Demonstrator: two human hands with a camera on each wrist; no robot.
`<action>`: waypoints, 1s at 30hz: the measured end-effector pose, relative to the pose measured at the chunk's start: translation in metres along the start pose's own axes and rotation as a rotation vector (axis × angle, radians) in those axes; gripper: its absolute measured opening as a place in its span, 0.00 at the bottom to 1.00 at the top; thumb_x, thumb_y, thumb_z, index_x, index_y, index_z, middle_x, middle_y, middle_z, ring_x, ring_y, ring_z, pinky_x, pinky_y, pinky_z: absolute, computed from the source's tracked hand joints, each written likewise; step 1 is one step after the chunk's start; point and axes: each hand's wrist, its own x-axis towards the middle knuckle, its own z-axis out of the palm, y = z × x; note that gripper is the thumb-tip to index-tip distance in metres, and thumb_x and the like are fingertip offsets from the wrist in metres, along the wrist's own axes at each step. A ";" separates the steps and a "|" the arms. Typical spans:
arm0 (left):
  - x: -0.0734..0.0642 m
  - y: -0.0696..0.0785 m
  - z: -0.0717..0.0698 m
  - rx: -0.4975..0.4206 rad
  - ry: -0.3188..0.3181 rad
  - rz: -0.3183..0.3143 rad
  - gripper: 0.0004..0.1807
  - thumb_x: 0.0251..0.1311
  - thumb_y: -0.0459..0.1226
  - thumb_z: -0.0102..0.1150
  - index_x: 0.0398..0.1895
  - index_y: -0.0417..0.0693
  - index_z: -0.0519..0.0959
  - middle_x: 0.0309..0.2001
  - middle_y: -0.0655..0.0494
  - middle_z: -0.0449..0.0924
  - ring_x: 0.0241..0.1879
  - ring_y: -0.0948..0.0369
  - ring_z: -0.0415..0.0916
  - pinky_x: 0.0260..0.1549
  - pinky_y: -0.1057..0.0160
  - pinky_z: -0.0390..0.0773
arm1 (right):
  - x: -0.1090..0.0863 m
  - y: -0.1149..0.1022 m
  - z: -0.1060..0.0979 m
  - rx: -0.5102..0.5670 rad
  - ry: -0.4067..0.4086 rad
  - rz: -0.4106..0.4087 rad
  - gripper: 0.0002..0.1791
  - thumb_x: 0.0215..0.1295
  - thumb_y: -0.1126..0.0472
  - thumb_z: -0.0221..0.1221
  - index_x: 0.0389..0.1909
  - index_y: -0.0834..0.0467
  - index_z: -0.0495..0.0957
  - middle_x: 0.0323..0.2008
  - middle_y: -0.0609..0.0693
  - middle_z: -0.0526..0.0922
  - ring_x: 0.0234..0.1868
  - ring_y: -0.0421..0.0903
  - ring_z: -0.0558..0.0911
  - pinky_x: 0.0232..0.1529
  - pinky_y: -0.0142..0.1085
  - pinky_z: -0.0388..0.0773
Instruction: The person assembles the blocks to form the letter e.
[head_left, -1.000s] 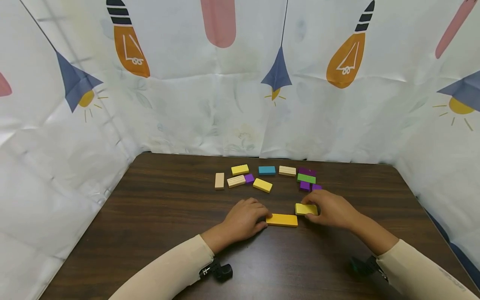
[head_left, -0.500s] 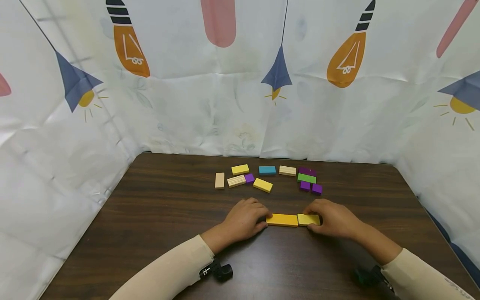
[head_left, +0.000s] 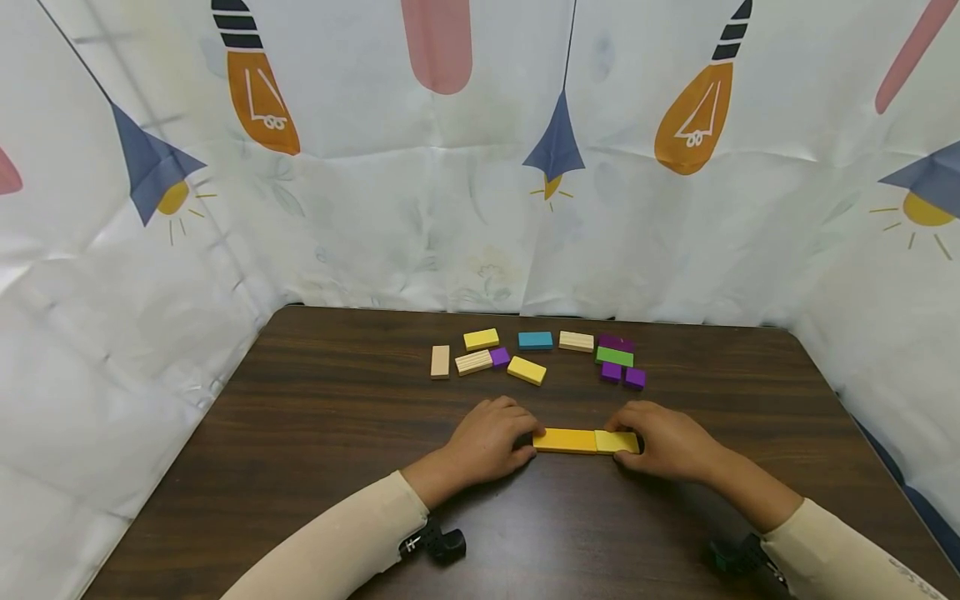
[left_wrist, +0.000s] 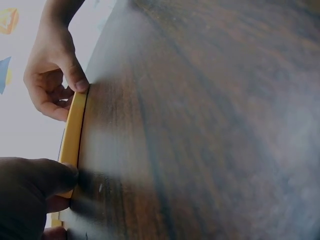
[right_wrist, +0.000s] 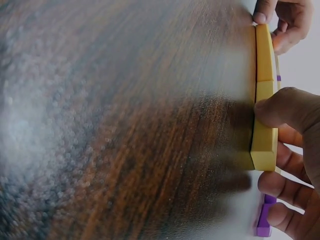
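A long orange-yellow wooden block (head_left: 565,441) lies flat on the dark table, end to end with a shorter, paler yellow block (head_left: 613,443). The two touch and form one straight row. At the row's left end my left hand (head_left: 491,440) pinches the long block between thumb and fingers. My right hand (head_left: 667,440) grips the short yellow block, thumb on the near side and fingers on the far side. Seen from the right wrist, the thumb presses the side of the short block (right_wrist: 265,142); the left hand (right_wrist: 290,25) is at the far end.
Behind the row lie loose blocks: yellow (head_left: 527,371), another yellow (head_left: 481,339), blue (head_left: 535,341), green (head_left: 614,357), several purple (head_left: 634,378) and several plain wood (head_left: 440,362). A printed white cloth (head_left: 480,233) hangs beyond the wood-grain table's (head_left: 300,433) back edge.
My right hand has brought the short yellow block down and toward me, from behind the long block's right end into line with it, closing the small gap. My left hand has stayed put.
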 end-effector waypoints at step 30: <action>0.000 0.001 -0.003 -0.016 -0.001 -0.008 0.11 0.65 0.46 0.70 0.48 0.58 0.87 0.48 0.65 0.86 0.52 0.57 0.77 0.52 0.53 0.76 | 0.015 0.012 -0.023 -0.015 0.015 0.055 0.21 0.63 0.44 0.70 0.52 0.50 0.84 0.48 0.44 0.84 0.47 0.46 0.83 0.44 0.49 0.81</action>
